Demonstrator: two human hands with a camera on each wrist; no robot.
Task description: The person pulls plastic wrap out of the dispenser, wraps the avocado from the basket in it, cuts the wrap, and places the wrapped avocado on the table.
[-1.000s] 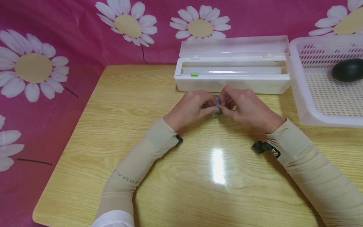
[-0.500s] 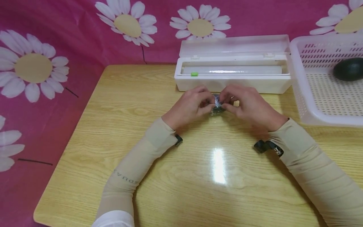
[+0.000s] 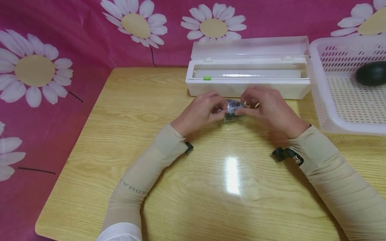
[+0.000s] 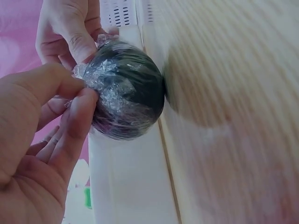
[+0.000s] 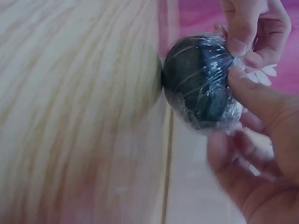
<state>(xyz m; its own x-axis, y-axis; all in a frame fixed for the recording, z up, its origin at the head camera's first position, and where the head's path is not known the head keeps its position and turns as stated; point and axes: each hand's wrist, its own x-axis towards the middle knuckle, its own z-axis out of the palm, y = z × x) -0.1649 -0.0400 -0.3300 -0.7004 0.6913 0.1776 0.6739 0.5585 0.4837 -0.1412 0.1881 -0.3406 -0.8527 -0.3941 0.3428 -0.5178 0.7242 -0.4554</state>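
Observation:
A dark green avocado (image 4: 142,86), round and wrapped in crinkled cling film (image 4: 110,74), rests on the table between my hands, just in front of the white box. My left hand (image 3: 203,110) pinches the gathered film between thumb and forefinger on the avocado's upper left side. On the other side my right hand (image 3: 268,108) holds the film's bunched edge, its thumb pressed against the wrap and its other fingers curled close by. In the right wrist view the film (image 5: 219,60) is drawn in taut folds toward both thumbs.
Behind the hands stands a white cling film dispenser box (image 3: 247,89), lid raised, with a film roll (image 3: 250,73) and a green slider (image 3: 207,78). At right, a white plastic basket (image 3: 346,127) holds another dark avocado (image 3: 372,73). A pink flowered cloth (image 3: 90,33) hangs behind the table (image 3: 144,93).
My hands have moved apart, the right one shifting rightward along the wrap and the left slightly leftward. More of the wrapped avocado now shows between them.

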